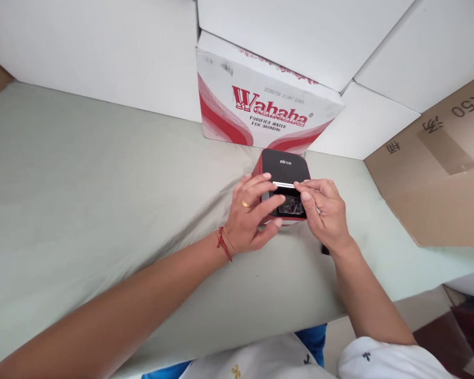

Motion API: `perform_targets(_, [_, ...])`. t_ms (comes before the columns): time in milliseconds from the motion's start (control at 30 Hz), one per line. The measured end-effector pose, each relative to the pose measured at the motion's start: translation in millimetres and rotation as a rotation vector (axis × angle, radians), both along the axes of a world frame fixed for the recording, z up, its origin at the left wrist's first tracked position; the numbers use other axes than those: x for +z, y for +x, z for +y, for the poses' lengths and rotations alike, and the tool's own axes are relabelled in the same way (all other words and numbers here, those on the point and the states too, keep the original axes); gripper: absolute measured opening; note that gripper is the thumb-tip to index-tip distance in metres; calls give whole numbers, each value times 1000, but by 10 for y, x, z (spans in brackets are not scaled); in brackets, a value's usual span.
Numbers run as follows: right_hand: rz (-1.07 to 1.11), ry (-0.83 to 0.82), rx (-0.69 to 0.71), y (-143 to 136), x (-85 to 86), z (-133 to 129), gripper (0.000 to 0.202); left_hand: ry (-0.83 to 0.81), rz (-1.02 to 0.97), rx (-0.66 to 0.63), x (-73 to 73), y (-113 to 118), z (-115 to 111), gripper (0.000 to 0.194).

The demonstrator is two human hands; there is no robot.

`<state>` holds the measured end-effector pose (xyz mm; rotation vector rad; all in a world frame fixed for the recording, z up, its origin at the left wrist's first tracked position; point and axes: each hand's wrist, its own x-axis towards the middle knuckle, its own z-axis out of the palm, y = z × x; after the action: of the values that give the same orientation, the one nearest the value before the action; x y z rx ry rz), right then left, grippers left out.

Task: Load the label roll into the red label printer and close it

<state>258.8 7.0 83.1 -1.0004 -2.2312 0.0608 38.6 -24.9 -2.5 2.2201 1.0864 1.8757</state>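
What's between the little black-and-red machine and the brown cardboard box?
In the head view, the right hand lies nearest the machine, then pale green cloth up to the cardboard box.

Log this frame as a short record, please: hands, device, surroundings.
left hand: open, fingers spread at device's left side
right hand: fingertips at the strip's right end; pinch unclear
device: boxy black-topped red device
strip: narrow white printed strip across device
surface: pale green cloth
behind: white-and-red cardboard "Wahaha" carton
right side: large brown cardboard box
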Motion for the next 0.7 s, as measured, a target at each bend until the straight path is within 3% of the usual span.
perform_targets(233, [4, -4, -33, 1, -50, -21, 41, -300, -107, -11, 176, -122, 42, 45])
perform_targets(533, [142, 56, -15, -58, -141, -40, 37, -348, -106, -54, 197, -211, 97, 37])
perform_targets(700, [131, 105, 43, -6, -159, -147, 41, -371, -252, -163, 182, -165, 72, 38])
